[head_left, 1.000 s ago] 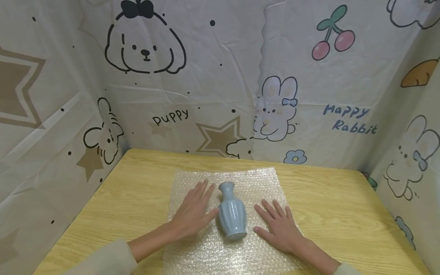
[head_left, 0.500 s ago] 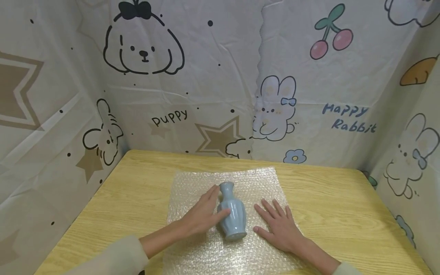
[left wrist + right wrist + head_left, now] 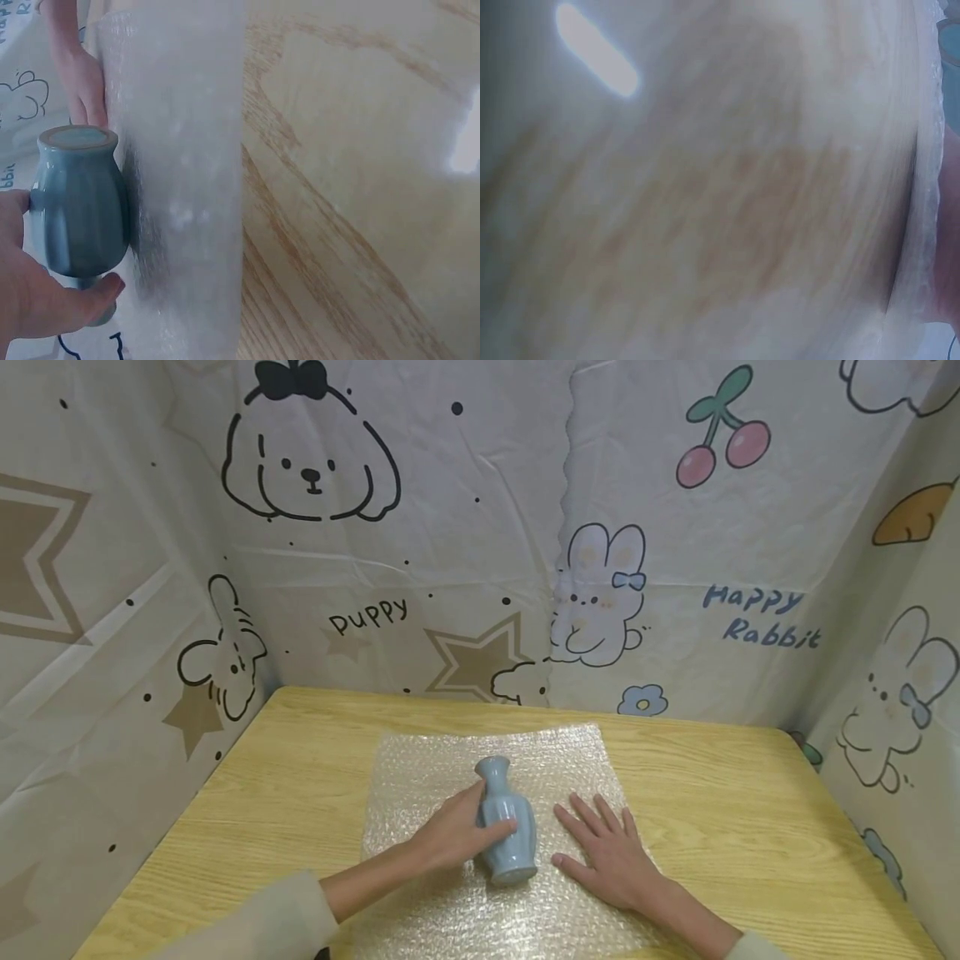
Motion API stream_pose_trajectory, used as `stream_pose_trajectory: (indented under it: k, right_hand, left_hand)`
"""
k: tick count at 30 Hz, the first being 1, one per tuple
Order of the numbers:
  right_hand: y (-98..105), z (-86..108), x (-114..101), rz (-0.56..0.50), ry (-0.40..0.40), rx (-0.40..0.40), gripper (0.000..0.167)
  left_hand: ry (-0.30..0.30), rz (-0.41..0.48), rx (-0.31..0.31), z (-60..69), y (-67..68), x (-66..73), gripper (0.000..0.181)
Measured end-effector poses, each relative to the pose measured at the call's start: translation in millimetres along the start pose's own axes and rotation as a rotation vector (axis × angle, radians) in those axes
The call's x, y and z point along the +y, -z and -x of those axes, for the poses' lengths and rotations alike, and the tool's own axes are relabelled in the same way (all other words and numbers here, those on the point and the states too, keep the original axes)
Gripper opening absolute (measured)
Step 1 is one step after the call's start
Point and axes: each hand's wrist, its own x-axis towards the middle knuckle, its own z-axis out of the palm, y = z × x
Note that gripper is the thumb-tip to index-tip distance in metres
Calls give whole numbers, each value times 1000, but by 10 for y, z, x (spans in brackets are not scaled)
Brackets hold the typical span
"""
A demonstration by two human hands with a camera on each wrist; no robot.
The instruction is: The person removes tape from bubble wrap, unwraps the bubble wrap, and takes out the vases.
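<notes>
A pale blue ribbed vase [image 3: 512, 853] lies on its side on a sheet of bubble wrap [image 3: 420, 768], its neck pointing away from me. My left hand [image 3: 452, 833] grips it from the left, thumb across its body and fingers by the neck, partly hidden. In the left wrist view the vase [image 3: 82, 202] shows its round base, with the left hand [image 3: 37, 292] around its side and neck. My right hand [image 3: 609, 857] lies flat on the wrap to the right, fingers spread, apart from the vase. Only a sliver of the right hand [image 3: 948, 240] shows in the right wrist view.
Under the wrap is a wood-grain table [image 3: 262, 793]. A cloth backdrop [image 3: 450, 527] printed with cartoon animals stands behind the table and along both sides. The wrap's edge [image 3: 928, 187] rises slightly from the tabletop in the right wrist view.
My left hand has moved right from the wrap onto the vase and taken hold of it, thumb now over its body. The vase has barely shifted. My right hand stays in place.
</notes>
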Motion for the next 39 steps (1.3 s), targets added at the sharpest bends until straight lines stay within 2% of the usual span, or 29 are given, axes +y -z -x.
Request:
stream_pose_trajectory:
  k: [2,9,16,26,30,34,39]
  right_hand:
    - [0,-2,-1,-2,0,1,69]
    - [2,1,1,-14,-13,-12,69]
    - [14,4,-4,-8,-4,5,69]
    - [14,-5,-8,-11,-13,-25,68]
    - [20,-1,-12,-12,-13,-21,69]
    - [16,-3,-2,-18,-15,-29,69]
    - [-2,-4,15,-16,-14,-30,70]
  left_hand:
    - [11,19,-3,-8,-10,-4,88]
    - [106,64,-15,-40,-34,-8,97]
    - [146,81,-25,-108,-111,32,103]
    - [198,221,-57,-130,-148,85,97]
    - [231,224,-60,-110,-146,92,101]
    - [244,219,-68,-72,-141,106,105]
    - [215,243,-88,-30,-143,135,100]
